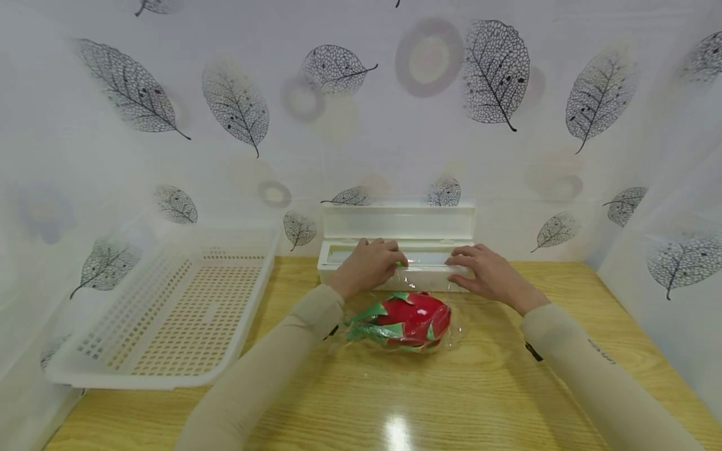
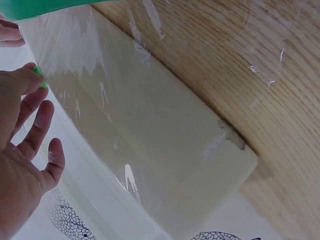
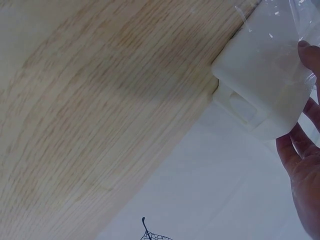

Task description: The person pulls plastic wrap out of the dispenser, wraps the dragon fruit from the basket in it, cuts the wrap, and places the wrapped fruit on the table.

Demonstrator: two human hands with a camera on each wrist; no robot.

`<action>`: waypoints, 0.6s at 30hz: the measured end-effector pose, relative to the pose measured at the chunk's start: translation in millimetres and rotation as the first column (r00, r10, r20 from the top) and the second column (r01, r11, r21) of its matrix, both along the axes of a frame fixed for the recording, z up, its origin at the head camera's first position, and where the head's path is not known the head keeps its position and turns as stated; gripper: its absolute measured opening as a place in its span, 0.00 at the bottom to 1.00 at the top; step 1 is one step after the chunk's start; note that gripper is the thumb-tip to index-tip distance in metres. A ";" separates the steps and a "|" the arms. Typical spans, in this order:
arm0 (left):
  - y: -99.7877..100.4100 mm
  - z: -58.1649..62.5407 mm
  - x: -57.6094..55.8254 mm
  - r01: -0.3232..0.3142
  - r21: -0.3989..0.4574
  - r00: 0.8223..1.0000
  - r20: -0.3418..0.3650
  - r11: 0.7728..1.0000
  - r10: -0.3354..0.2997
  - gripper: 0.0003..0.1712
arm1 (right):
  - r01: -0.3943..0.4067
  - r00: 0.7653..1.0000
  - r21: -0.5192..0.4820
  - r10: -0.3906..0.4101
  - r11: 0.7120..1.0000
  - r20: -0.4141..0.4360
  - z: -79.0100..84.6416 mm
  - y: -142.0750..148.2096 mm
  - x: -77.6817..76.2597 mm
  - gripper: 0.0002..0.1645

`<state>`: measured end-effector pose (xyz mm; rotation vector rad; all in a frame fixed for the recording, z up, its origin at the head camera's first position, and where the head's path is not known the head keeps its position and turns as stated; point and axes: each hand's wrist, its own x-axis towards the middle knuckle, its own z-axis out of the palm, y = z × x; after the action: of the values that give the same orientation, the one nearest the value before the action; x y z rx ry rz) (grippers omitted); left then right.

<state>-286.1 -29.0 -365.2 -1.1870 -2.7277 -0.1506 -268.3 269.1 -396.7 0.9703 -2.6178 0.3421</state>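
A white cling film box point(image 1: 406, 280) stands at the back of the table with its lid point(image 1: 398, 222) raised. At the box's front edge my left hand point(image 1: 369, 263) pinches a small green slide cutter point(image 2: 39, 76) between thumb and fingertips. Clear film stretches over the box front. My right hand point(image 1: 489, 275) grips the box near its right end, thumb point(image 3: 311, 56) on the film-covered front and fingers over the edge. Just in front lies a red dragon fruit point(image 1: 418, 315) with green scales, film around it; both hands are apart from it.
To the left sits a white perforated plastic basket point(image 1: 228, 363) on the wooden table point(image 1: 451, 401). A pale curtain point(image 1: 383, 144) with leaf prints hangs close behind the box and down both sides.
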 end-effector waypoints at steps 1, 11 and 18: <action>-0.1 -0.3 -0.1 0.000 -0.001 1.000 -0.003 1.000 0.000 0.14 | 0.002 1.000 0.001 -0.002 1.000 0.000 0.0 0.0 0.0 0.18; -1.7 -1.3 0.1 0.020 0.011 1.000 -0.024 1.000 -0.020 0.13 | 0.010 1.000 0.002 -0.010 1.000 0.018 0.4 -0.3 0.5 0.18; -2.8 -3.1 -1.1 0.016 0.020 1.000 -0.016 1.000 -0.016 0.14 | 0.006 1.000 0.000 -0.006 1.000 0.014 1.6 -0.9 1.3 0.18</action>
<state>-287.2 -31.8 -368.3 -1.2001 -2.6971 -0.1700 -267.0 268.1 -395.1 0.9630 -2.6329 0.3480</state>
